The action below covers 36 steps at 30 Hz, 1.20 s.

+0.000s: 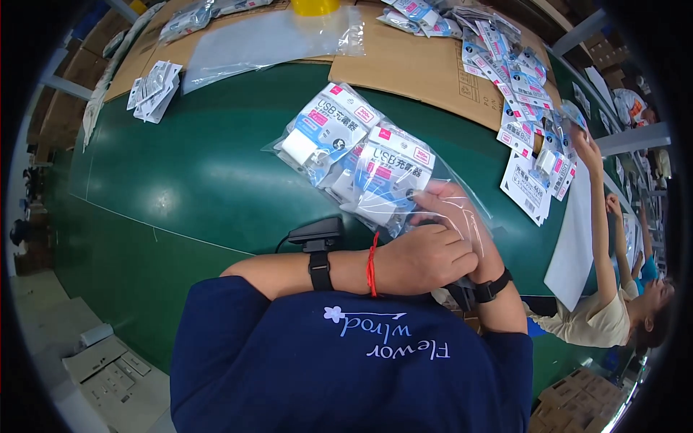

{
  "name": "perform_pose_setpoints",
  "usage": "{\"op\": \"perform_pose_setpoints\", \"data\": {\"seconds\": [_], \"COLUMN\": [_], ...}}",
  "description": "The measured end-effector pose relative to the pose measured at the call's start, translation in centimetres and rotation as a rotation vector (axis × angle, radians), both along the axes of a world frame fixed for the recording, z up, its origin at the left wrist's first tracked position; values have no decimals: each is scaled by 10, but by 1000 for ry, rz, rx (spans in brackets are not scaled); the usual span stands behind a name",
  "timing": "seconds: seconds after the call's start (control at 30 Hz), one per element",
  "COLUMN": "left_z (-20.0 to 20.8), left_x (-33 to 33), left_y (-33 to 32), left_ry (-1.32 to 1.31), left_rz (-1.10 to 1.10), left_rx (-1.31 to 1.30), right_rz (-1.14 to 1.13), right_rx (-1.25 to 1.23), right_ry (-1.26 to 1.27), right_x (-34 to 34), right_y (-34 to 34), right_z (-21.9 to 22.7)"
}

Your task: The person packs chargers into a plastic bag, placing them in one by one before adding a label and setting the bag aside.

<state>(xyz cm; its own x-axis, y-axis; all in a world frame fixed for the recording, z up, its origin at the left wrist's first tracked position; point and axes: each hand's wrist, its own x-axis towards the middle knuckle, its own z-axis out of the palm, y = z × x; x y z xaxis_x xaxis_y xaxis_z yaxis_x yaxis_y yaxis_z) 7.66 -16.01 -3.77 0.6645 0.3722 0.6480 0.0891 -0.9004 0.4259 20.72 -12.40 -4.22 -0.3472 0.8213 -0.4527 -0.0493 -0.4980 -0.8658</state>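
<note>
A large clear plastic bag (pixel 462 196) lies over the green table in front of me, filled with several carded USB charger packs (pixel 395 172) in white, blue and pink. My right hand (pixel 449 208) is under the clear film, its thumb and fingers at the lower edge of the nearest pack. Curled tightly at the bag's near end is my left hand (pixel 426 258), crossing close to my right wrist. The film seems gathered in its fingers, though they hide most of it. A red string and a black strap circle my left wrist.
A heap of charger packs (pixel 516 86) covers the table's right side and cardboard sheet (pixel 411 81). At the back lie an empty clear bag (pixel 271 54) and a yellow tape roll (pixel 315 6). White cards (pixel 154 90) sit far left. A co-worker's hand (pixel 586 148) reaches the heap.
</note>
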Motion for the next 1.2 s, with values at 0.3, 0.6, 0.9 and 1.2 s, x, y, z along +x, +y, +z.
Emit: {"op": "perform_pose_setpoints", "data": {"seconds": [0.3, 0.6, 0.9, 1.2], "left_z": [-4, 32, 35, 18], "left_x": [10, -55, -75, -56], "left_y": [-4, 42, 44, 64], "left_ry": [36, -6, 502, 607], "left_rz": [-78, 404, 560, 553], "left_rx": [-15, 1, -30, -5], "right_rz": [-170, 126, -219, 419], "right_rx": [61, 226, 553, 1203], "right_ry": [70, -203, -529, 549], "right_x": [-48, 16, 77, 58], "right_y": [-1, -4, -57, -57], "right_z": [-7, -15, 83, 110]}}
